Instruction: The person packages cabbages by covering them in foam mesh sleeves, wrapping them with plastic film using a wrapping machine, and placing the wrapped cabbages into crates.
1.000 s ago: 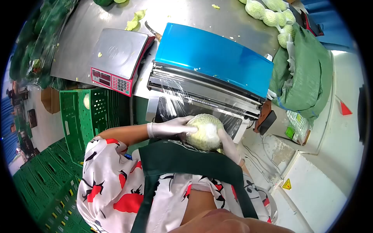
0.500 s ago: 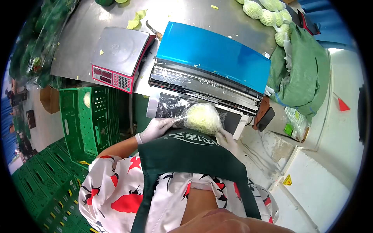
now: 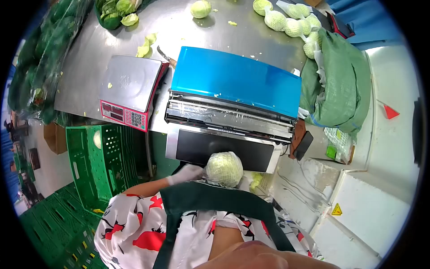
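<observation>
A pale green cabbage (image 3: 225,169) wrapped in clear film and white foam net is close against my dark green apron, at the front edge of the wrapping machine. My left hand (image 3: 187,173), in a white glove, is at the cabbage's left side, its fingers closed and partly hidden against it. My right hand does not show; the cabbage and the apron cover that area. Just beyond, the machine's black plate (image 3: 219,150) lies bare below its film roller (image 3: 233,117) and blue cover (image 3: 237,80).
Left of the machine stands a scale (image 3: 130,85) with a red keypad. A green crate (image 3: 85,166) is below it. At the back are a loose cabbage (image 3: 200,9), several netted cabbages (image 3: 293,28) and a curved knife (image 3: 165,56). A green sack (image 3: 345,80) stands right.
The cabbage has moved off the black plate toward my body, with the film now close around it. My left hand came along; my right hand has gone out of sight. The camera view shifted.
</observation>
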Available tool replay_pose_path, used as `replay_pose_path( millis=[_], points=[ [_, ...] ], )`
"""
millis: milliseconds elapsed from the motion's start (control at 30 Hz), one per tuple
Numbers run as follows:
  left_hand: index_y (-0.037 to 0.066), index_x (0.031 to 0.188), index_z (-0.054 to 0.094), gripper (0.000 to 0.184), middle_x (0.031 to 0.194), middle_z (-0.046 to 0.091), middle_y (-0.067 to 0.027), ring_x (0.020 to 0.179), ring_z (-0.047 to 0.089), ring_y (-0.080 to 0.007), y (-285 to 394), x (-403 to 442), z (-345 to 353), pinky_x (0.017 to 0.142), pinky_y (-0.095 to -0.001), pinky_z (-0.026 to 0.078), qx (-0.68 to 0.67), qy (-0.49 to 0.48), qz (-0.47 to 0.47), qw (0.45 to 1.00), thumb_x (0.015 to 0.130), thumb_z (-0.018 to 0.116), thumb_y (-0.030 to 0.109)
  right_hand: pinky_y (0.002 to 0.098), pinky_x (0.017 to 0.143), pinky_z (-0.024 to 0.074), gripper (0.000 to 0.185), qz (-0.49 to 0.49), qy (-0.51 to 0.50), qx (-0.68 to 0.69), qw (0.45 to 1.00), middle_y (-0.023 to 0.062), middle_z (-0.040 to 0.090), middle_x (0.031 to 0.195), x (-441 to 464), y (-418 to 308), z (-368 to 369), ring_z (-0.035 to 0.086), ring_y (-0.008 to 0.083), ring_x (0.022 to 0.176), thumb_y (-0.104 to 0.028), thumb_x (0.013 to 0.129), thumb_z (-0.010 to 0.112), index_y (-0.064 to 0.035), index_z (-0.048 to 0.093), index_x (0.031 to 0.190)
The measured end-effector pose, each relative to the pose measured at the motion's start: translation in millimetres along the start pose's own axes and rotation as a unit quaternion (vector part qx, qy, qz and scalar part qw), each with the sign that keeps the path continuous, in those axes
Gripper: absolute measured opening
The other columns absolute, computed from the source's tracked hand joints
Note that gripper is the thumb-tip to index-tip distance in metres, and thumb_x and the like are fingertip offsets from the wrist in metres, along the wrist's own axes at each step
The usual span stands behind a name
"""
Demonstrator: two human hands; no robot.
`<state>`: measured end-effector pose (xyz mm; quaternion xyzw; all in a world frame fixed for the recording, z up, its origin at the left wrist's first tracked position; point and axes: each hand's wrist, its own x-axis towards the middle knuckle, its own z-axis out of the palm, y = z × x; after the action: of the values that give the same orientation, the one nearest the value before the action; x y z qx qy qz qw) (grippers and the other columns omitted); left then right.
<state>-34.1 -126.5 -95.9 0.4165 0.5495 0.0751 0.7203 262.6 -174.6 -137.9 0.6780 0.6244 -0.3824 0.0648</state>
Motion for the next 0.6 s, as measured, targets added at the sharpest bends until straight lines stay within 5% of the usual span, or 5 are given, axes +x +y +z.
replay_pose_path(
  millis=[100, 300, 367, 500, 600],
  points=[
    [0.006, 0.084, 0.07, 0.027, 0.074, 0.067, -0.0189, 0.066, 0.067, -0.0323, 0.2, 37.6, 9.8, 0.064, -0.0448, 0.054, 0.322, -0.071, 0.188, 0.925, 0.089, 0.057, 0.03, 0.0425, 0.077, 0.0515, 0.012, -0.011, -0.053, 0.261, 0.964, 0.0158, 0.064, 0.085, 31.9, -36.3, -0.1, 0.065, 0.0325, 0.084, -0.01, 0.089, 0.056, -0.0064, 0.063, 0.098],
    [0.01, 0.085, 0.065, 0.013, 0.063, 0.062, -0.0125, 0.058, 0.064, -0.0307, 96.9, 16.7, -18.1, 0.056, -0.0418, 0.053, 0.369, 0.008, 0.493, 0.788, 0.089, 0.058, 0.019, 0.041, 0.084, 0.0507, 0.014, -0.13, -0.372, 0.72, 0.571, 0.0151, 0.064, 0.091, 34.6, -96.5, -90.3, 0.064, 0.0312, 0.09, -0.008, 0.09, 0.056, -0.0037, 0.063, 0.101],
    [0.009, 0.089, 0.064, 0.01, 0.06, 0.059, -0.0067, 0.048, 0.057, -0.0204, 137.7, 20.2, -19.9, 0.048, -0.0323, 0.046, 0.21, 0.113, 0.553, 0.798, 0.093, 0.056, 0.01, 0.0405, 0.086, 0.0504, 0.014, -0.205, -0.396, 0.686, 0.575, 0.0148, 0.064, 0.093, 29.8, -113.9, -121.2, 0.064, 0.0308, 0.092, -0.007, 0.09, 0.056, -0.0028, 0.063, 0.102],
    [0.004, 0.104, 0.062, 0.012, 0.063, 0.044, 0.0088, 0.053, 0.037, -0.0008, 202.1, 6.4, -2.8, 0.045, -0.0194, 0.026, -0.233, 0.071, 0.355, 0.903, 0.101, 0.051, 0.009, 0.0395, 0.091, 0.0499, 0.016, -0.325, -0.262, 0.536, 0.734, 0.0144, 0.064, 0.097, 26.6, -145.8, -152.4, 0.063, 0.03, 0.096, -0.006, 0.091, 0.055, -0.001, 0.063, 0.104],
    [0.004, 0.134, 0.051, 0.038, 0.102, 0.061, -0.0033, 0.085, 0.058, -0.0101, 188.6, -3.8, -8.9, 0.075, -0.0244, 0.046, -0.177, 0.011, 0.331, 0.927, 0.103, 0.053, 0.025, 0.0385, 0.096, 0.0474, 0.02, -0.203, 0.071, 0.44, 0.872, 0.0143, 0.062, 0.106, 37.5, -146.3, -141.5, 0.061, 0.0292, 0.104, -0.003, 0.091, 0.056, 0.001, 0.062, 0.109]
  ],
)
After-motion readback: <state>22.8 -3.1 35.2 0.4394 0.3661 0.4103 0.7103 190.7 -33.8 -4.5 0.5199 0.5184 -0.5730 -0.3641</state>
